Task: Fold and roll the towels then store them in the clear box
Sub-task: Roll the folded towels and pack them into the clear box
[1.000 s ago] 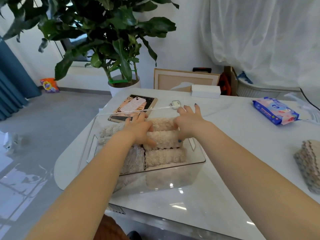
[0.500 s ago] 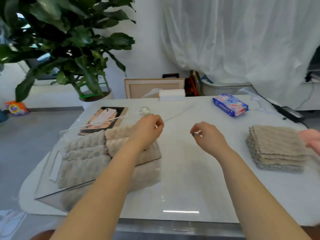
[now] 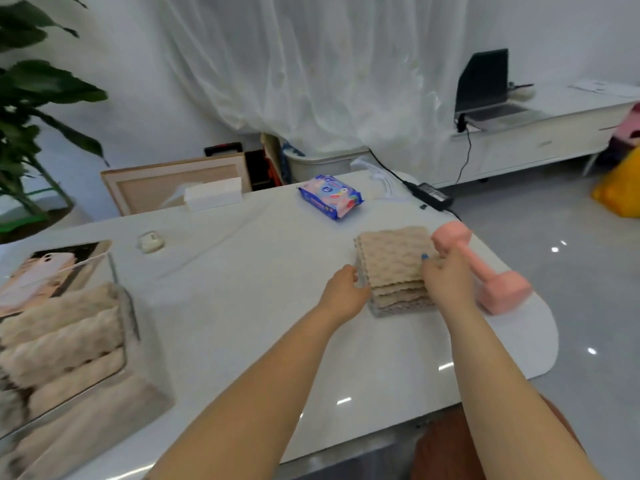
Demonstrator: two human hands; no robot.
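A stack of folded beige towels (image 3: pixel 393 263) lies on the white table (image 3: pixel 242 306) towards its right end. My left hand (image 3: pixel 346 294) touches the stack's near left edge with loosely bent fingers. My right hand (image 3: pixel 446 282) sits at the stack's right side, and its thumb and fingers pinch the top towel's edge. The clear box (image 3: pixel 119 306) stands at the far left, partly cut off by the frame. Inside it, several rolled beige towels (image 3: pixel 62 336) lie side by side.
A pink dumbbell (image 3: pixel 485 275) lies right next to the stack, behind my right hand. A blue wipes pack (image 3: pixel 330 195), a white box (image 3: pixel 213 195), a small white case (image 3: pixel 150 241) and a power adapter (image 3: pixel 429 195) sit further back. The table's rounded right edge (image 3: pixel 550 337) is close.
Both hands left the rolled towels in the clear box and moved right to the towel stack. The view swung right, so the box now sits at the left edge.
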